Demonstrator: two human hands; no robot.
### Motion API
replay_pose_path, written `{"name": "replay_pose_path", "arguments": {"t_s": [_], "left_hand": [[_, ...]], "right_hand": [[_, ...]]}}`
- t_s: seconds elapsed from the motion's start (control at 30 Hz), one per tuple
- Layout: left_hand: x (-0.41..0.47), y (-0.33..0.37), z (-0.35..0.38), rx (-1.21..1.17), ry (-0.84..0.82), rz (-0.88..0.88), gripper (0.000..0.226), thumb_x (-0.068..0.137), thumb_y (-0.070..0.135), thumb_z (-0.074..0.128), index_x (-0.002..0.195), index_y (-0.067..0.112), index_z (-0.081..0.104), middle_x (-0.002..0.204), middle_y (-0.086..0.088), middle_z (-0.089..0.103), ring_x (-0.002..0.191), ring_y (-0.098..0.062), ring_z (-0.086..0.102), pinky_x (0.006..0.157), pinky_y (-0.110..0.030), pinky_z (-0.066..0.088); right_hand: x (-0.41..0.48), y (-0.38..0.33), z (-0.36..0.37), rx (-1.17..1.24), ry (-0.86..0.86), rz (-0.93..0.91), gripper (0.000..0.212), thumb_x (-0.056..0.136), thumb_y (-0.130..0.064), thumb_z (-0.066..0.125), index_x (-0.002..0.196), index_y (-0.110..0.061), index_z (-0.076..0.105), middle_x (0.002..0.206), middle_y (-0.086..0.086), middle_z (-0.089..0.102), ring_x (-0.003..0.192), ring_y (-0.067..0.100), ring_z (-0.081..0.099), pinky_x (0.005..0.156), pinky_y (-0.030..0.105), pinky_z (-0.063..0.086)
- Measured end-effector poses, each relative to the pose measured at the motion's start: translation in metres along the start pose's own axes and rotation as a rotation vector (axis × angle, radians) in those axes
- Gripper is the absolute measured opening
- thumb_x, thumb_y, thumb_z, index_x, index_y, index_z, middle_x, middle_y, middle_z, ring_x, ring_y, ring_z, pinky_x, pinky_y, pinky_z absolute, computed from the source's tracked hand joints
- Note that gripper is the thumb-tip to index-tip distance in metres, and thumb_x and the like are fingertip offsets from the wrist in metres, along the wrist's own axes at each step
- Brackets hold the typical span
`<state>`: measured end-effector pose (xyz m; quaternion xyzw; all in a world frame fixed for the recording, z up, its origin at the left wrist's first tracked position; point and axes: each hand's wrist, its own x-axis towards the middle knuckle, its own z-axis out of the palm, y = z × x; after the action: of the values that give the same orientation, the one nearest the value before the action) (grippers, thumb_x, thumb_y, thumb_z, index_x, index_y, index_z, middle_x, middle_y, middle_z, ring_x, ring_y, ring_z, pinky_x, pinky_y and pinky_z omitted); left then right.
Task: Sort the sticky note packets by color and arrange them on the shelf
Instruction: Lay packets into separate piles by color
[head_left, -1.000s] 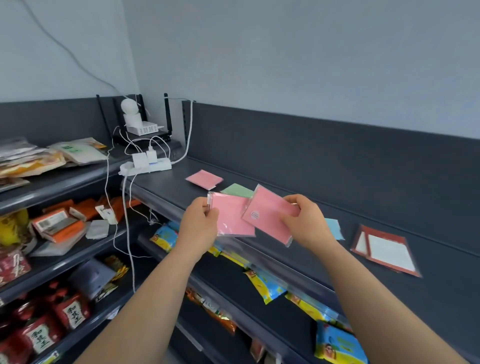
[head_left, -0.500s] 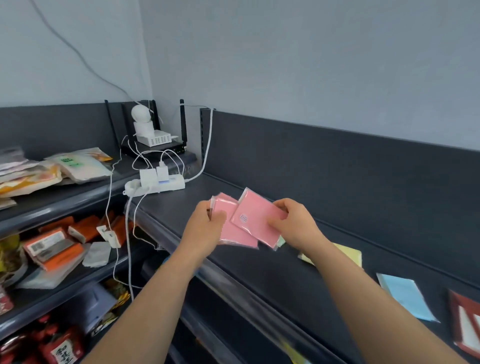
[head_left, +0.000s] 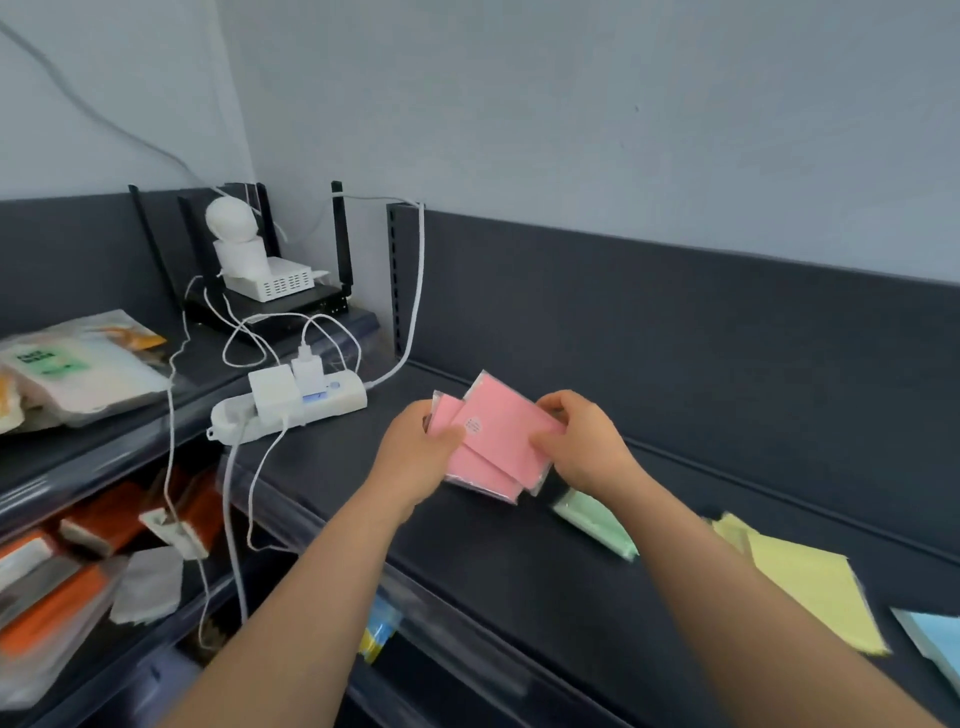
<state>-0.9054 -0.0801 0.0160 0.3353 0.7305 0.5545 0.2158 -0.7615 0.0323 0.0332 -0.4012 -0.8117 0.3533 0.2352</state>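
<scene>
Two pink sticky note packets (head_left: 498, 441) are held together, overlapping, just above the top shelf (head_left: 467, 561) near its left end; the upper one is tilted and shows a small round sticker. My left hand (head_left: 415, 457) grips their left edge, thumb on top and fingers curled beneath. My right hand (head_left: 582, 447) pinches the right edge of the upper packet, thumb on its face and fingers wrapped behind. Both forearms reach forward from the lower edge of the view, wrists roughly level. On the shelf surface to my right lie a green packet (head_left: 597, 522), partly under my right wrist, then a yellow packet (head_left: 810, 587), then a blue packet (head_left: 935, 639) cut by the frame edge, each apart from the next. Left of the packets sits a white power strip (head_left: 291, 410) with chargers plugged in. Behind it, in the corner, a black router (head_left: 280, 306) carries a white box. Food pouches (head_left: 78, 364) lie on the adjoining left shelf.
</scene>
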Motion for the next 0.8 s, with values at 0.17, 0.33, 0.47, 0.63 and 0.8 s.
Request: {"name": "replay_pose_path", "arguments": {"t_s": [0.17,0.33,0.47,0.63,0.8], "left_hand": [[0.032,-0.017,-0.002,0.185,-0.080,0.054,0.021,0.090,0.028,0.058,0.110,0.022,0.059,0.103,0.005,0.063,0.089,-0.013,0.060,0.071,-0.026,0.046],[0.053,-0.031,0.002,0.437,-0.148,0.035,0.042,0.092,0.044,0.051,0.126,0.020,0.054,0.121,-0.008,0.054,0.111,-0.029,0.051,0.093,-0.040,0.042],[0.057,-0.037,0.004,0.489,-0.163,-0.002,0.045,0.094,0.044,0.050,0.128,0.013,0.052,0.129,-0.015,0.041,0.116,-0.034,0.047,0.101,-0.040,0.039],[0.055,-0.036,-0.001,0.510,-0.163,0.072,0.050,0.094,0.044,0.051,0.132,0.013,0.047,0.131,-0.013,0.042,0.114,-0.033,0.049,0.097,-0.039,0.041],[0.047,-0.020,-0.004,0.637,-0.069,0.281,0.050,0.097,0.036,0.047,0.142,0.015,0.041,0.140,-0.009,0.043,0.122,-0.031,0.043,0.098,-0.040,0.038]], "right_hand": [[0.013,-0.001,0.018,-0.114,0.022,0.070,0.037,0.085,-0.009,0.052,0.121,-0.019,0.053,0.116,0.001,0.058,0.100,0.019,0.057,0.080,0.030,0.047],[0.019,0.000,0.028,-0.290,0.059,0.084,0.039,0.085,-0.014,0.053,0.124,-0.019,0.055,0.119,0.009,0.056,0.104,0.027,0.056,0.087,0.036,0.048],[0.021,-0.002,0.035,-0.402,0.044,0.111,0.035,0.087,-0.014,0.051,0.121,-0.009,0.057,0.118,0.016,0.053,0.109,0.033,0.051,0.088,0.036,0.046],[0.018,-0.004,0.037,-0.418,0.066,0.103,0.033,0.089,-0.019,0.051,0.120,-0.011,0.059,0.119,0.012,0.053,0.109,0.031,0.053,0.088,0.037,0.047],[0.009,-0.005,0.032,-0.389,0.162,0.041,0.043,0.095,-0.028,0.052,0.136,-0.016,0.050,0.140,0.003,0.049,0.123,0.021,0.050,0.098,0.031,0.041]]}}
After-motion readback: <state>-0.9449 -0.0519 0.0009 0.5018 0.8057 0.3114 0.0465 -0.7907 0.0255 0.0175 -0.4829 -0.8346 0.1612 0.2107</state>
